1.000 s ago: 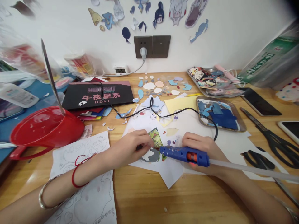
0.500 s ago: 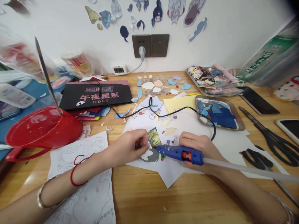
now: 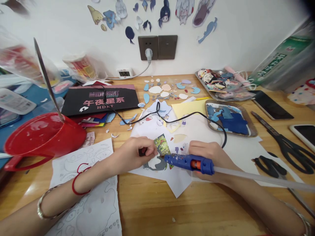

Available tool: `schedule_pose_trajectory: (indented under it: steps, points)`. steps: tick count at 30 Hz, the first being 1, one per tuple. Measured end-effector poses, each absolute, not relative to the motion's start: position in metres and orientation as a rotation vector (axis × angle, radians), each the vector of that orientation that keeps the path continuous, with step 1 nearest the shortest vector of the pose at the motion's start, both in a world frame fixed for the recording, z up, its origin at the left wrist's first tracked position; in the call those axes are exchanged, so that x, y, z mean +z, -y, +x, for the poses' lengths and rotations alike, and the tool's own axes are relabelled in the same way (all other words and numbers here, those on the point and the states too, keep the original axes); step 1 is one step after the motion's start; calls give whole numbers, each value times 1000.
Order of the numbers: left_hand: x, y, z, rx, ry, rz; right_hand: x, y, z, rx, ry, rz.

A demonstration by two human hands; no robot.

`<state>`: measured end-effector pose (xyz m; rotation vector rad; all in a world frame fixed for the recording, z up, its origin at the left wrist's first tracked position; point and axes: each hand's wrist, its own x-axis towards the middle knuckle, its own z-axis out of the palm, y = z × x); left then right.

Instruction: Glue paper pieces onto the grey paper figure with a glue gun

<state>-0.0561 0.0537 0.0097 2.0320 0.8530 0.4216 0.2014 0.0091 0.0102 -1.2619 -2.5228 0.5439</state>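
Observation:
My right hand [image 3: 209,152] is wrapped round a blue glue gun [image 3: 182,162], with a long translucent glue stick [image 3: 246,173] out of its back end. The gun's tip points left, at a grey and white paper cutout [image 3: 157,163]. Curled above the cutout's left side is my left hand [image 3: 141,151], its fingers bent together; whether something small is between them is hidden. A green picture card [image 3: 161,145] lies just behind the cutout, on white paper [image 3: 178,186].
Left: a red pot [image 3: 44,141], a pencil-drawn sheet [image 3: 98,209] and a black box [image 3: 118,98]. Right: a paint-stained tray [image 3: 252,131], black scissors [image 3: 285,141] and phones [image 3: 272,105]. A black cord [image 3: 187,117] crosses the papers behind my hands; small cut shapes lie farther back.
The view has shifted slightly. My left hand has turned a little over the cutout, and more of the cutout's white part shows. The glue gun is nearly unmoved.

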Motion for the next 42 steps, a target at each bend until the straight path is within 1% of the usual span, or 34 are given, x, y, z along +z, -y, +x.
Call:
schedule_pose_trajectory:
  steps: [4, 10, 19, 30, 35, 40, 42]
  points:
    - [10, -53, -57, 434, -839, 2053, 15, -9, 200, 582, 2481, -1298]
    - [9, -54, -59, 487, -742, 2169, 16, -9, 202, 551, 2445, -1313]
    - [4, -55, -59, 536, -638, 2278, 11, -8, 208, 562, 2450, -1191]
    - [-8, -58, -68, 542, -313, 2612, 16, -9, 216, 572, 2356, -1184]
    - [-5, -57, -66, 504, -333, 2614, 18, -8, 216, 540, 2329, -1178]
    - [-2, -54, -68, 661, -487, 2461, 16, -7, 220, 535, 2341, -1112]
    - [3, -54, -69, 634, -533, 2432, 14, -7, 222, 548, 2376, -1062]
